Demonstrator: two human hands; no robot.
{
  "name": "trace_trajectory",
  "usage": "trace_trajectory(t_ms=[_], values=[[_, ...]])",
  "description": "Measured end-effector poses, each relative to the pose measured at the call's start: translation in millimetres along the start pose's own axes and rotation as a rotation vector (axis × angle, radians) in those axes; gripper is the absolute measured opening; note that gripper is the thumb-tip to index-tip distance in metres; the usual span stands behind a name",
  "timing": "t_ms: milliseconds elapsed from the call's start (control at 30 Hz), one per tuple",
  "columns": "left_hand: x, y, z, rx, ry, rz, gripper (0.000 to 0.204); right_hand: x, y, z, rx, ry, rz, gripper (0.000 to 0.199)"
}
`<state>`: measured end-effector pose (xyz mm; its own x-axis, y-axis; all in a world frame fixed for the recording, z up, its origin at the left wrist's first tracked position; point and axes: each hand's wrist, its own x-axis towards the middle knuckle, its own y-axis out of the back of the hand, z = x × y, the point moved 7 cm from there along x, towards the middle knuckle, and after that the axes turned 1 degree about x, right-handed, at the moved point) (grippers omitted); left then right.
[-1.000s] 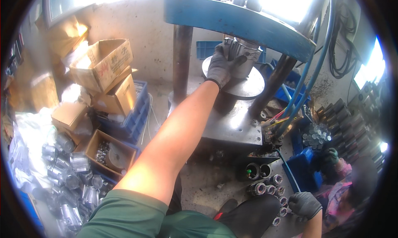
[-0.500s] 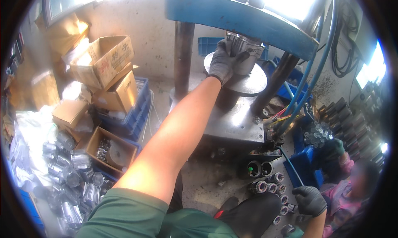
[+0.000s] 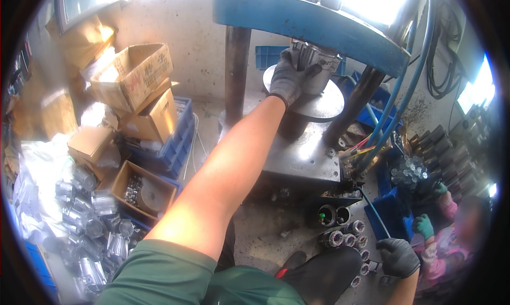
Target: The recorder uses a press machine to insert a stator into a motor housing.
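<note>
My left hand (image 3: 287, 79), in a grey glove, reaches out and grips a grey cast metal part (image 3: 314, 64) that sits on the round plate (image 3: 324, 103) of a blue press (image 3: 308, 18). My right hand (image 3: 397, 256), in a dark glove, hangs low at the lower right, just beside a row of short metal cylinders (image 3: 348, 239) on the floor. Its fingers are curled; whether it holds anything is hidden.
Cardboard boxes (image 3: 135, 74) are stacked on blue crates (image 3: 172, 140) at the left. Several shiny metal castings (image 3: 87, 220) lie heaped at the lower left. Hoses (image 3: 396, 108) run down the press's right side. Another person in green gloves (image 3: 425, 225) crouches at the right.
My left hand has stayed on the metal part on the press plate. My right hand has shifted slightly lower near the cylinders. The person at the right has come further into view.
</note>
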<state>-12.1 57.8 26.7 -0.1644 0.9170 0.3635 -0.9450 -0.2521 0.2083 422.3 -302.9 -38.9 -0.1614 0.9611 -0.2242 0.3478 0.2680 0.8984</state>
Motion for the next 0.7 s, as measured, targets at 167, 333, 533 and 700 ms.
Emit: trace_trajectory(t_ms=[167, 333, 533, 700], values=[[-7, 2, 8, 0.012, 0.014, 0.003, 0.085, 1, -6, -4, -0.062, 0.044, -0.088, 0.022], [-2, 2, 1, -0.024, -0.01, 0.059, 0.09, 2, -10, -5, -0.185, 0.171, -0.195, 0.023], [4, -1, -8, -0.016, -0.012, 0.057, 0.091, -1, 1, 0, -0.017, 0.037, -0.007, 0.023], [0, -2, -2, -0.051, 0.0, 0.05, 0.09, 3, -5, -7, -0.099, 0.063, -0.147, 0.023]])
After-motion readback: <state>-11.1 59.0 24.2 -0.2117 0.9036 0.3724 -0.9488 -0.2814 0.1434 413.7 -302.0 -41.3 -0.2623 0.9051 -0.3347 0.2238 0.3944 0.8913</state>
